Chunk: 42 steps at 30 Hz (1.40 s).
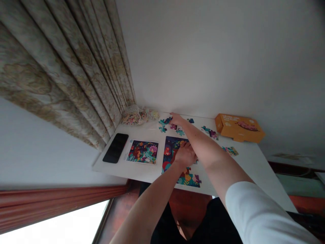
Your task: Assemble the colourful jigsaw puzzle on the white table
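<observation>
White sleeve [256, 210] nearest, the right hand [177, 119] reaches beyond the left hand [186, 155] to loose pieces [163, 129] beside its fingertips, the latter resting over the partial puzzle [167, 150], probably steadying it, though I cannot tell whether either grips anything.

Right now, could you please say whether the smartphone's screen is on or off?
Off, it appears: the smartphone shows a plain black face, nothing lit.

The single view looks from the person's head, forward and steeply down over the white table [250, 166].
</observation>
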Available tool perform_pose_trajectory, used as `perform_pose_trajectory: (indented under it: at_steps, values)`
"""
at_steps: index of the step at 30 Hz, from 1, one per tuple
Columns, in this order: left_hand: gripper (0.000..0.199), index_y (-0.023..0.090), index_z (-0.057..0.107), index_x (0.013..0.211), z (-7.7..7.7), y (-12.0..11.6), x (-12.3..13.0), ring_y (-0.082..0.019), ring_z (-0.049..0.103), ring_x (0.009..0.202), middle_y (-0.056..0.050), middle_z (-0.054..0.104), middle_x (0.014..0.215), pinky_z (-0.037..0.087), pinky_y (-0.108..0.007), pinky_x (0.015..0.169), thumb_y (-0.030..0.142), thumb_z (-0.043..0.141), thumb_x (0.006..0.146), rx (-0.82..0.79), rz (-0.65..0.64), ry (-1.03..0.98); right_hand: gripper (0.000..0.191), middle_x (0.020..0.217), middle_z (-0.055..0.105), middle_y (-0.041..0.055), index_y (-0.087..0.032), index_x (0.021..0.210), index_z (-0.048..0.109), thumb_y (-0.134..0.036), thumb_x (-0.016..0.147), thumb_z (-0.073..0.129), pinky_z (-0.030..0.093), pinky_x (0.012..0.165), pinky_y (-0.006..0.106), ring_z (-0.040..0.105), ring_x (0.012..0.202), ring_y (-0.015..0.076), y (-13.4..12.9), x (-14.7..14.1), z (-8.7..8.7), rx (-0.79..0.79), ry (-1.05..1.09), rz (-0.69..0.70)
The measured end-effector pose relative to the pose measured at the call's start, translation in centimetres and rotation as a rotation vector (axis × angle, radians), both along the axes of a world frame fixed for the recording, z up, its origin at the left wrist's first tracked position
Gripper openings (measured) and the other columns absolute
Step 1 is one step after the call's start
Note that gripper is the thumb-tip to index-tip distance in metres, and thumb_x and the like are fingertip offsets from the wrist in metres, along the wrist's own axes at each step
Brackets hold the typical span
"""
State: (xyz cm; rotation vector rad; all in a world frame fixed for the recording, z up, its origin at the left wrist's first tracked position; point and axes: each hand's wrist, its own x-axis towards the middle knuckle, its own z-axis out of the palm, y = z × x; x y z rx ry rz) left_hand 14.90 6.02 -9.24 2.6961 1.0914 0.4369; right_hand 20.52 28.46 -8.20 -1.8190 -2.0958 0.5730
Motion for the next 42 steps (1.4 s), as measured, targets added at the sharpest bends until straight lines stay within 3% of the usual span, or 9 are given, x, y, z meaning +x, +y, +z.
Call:
perform_pose_trajectory:
  at_steps: [4, 7, 11, 16, 19, 23, 28, 35, 42]
  values:
    - [0.031, 0.015, 0.072, 0.12, 0.2, -0.1, -0.1, -0.029, 0.063, 0.119, -0.014, 0.073, 0.122, 0.045, -0.048, 0.111, 0.028, 0.051, 0.101, 0.01, -0.008, -0.026, 0.041, 0.095, 0.078, 0.0111, -0.012, 0.11, 0.076, -0.018, 0.071, 0.088, 0.057, 0.085, 0.036, 0.074, 0.09, 0.0247, -0.6, 1.9, 0.9, -0.019, 0.114, -0.055]
    - [0.033, 0.018, 0.069, 0.126, 0.2, 0.0, -0.1, -0.029, 0.06, 0.124, -0.012, 0.069, 0.136, 0.043, -0.05, 0.114, 0.026, 0.049, 0.101, 0.02, 0.0, -0.017, 0.026, 0.078, 0.075, 0.0033, -0.016, 0.1, 0.073, -0.025, 0.077, 0.083, 0.056, 0.068, 0.029, 0.069, 0.069, 0.0172, -3.6, 5.7, 1.5, -0.009, 0.419, -0.135]
    - [0.036, 0.02, 0.067, 0.132, 0.3, 0.1, -0.1, -0.03, 0.058, 0.128, -0.011, 0.066, 0.141, 0.041, -0.052, 0.115, 0.026, 0.048, 0.102, 0.013, 0.003, 0.017, 0.04, 0.077, 0.074, 0.0018, -0.019, 0.099, 0.065, -0.029, 0.067, 0.088, 0.052, 0.058, 0.025, 0.068, 0.067, 0.016, -11.2, 12.9, 1.1, 0.049, 0.843, -0.378]
    - [0.044, 0.026, 0.058, 0.146, 0.1, 0.4, 0.0, -0.028, 0.046, 0.146, -0.007, 0.054, 0.158, 0.033, -0.055, 0.124, 0.03, 0.046, 0.104, 0.027, -0.03, 0.019, 0.049, 0.074, 0.075, 0.0023, -0.019, 0.103, 0.068, -0.044, 0.065, 0.086, 0.049, 0.053, 0.026, 0.069, 0.061, 0.0187, -21.0, 18.0, -1.6, 0.139, 0.871, -0.585]
    - [0.044, 0.027, 0.058, 0.147, -0.2, 0.6, 0.1, -0.027, 0.043, 0.15, -0.006, 0.053, 0.16, 0.03, -0.056, 0.126, 0.03, 0.044, 0.105, 0.004, -0.051, 0.052, 0.046, 0.071, 0.075, 0.0044, -0.017, 0.097, 0.071, -0.049, 0.067, 0.084, 0.052, 0.059, 0.03, 0.07, 0.063, 0.0214, -23.7, 17.6, -3.2, 0.213, 0.791, -0.666]
    - [0.043, 0.027, 0.06, 0.145, -0.2, 0.7, 0.1, -0.027, 0.047, 0.148, -0.006, 0.055, 0.158, 0.031, -0.057, 0.126, 0.031, 0.044, 0.106, 0.001, -0.039, 0.08, 0.039, 0.074, 0.077, 0.0047, -0.017, 0.099, 0.073, -0.048, 0.076, 0.076, 0.056, 0.07, 0.034, 0.072, 0.069, 0.0223, -24.0, 15.8, -4.1, 0.256, 0.677, -0.671]
    - [0.044, 0.027, 0.061, 0.146, 0.1, 0.7, 0.1, -0.027, 0.047, 0.148, -0.006, 0.056, 0.158, 0.031, -0.057, 0.127, 0.031, 0.043, 0.106, -0.003, -0.028, 0.097, 0.026, 0.08, 0.077, 0.0039, -0.019, 0.098, 0.077, -0.037, 0.081, 0.071, 0.056, 0.078, 0.033, 0.072, 0.076, 0.0213, -23.4, 15.1, -4.2, 0.246, 0.386, -0.673]
    - [0.042, 0.029, 0.063, 0.143, 0.1, 0.7, 0.1, -0.027, 0.049, 0.147, -0.005, 0.058, 0.155, 0.033, -0.056, 0.125, 0.03, 0.048, 0.104, 0.001, -0.018, 0.074, 0.031, 0.11, 0.073, 0.0177, -0.013, 0.109, 0.077, -0.033, 0.093, 0.06, 0.054, 0.094, 0.042, 0.071, 0.097, 0.0283, -24.2, 13.9, -3.0, 0.3, 0.108, -0.632]
    - [0.041, 0.026, 0.064, 0.142, 0.3, 0.5, 0.1, -0.026, 0.051, 0.145, -0.006, 0.059, 0.155, 0.033, -0.055, 0.125, 0.031, 0.047, 0.105, 0.021, -0.026, 0.05, 0.044, 0.154, 0.057, 0.0154, -0.019, 0.141, 0.065, -0.028, 0.108, 0.038, 0.032, 0.122, 0.056, 0.048, 0.145, 0.0319, -27.1, 10.7, -1.3, 0.295, -0.168, -0.251]
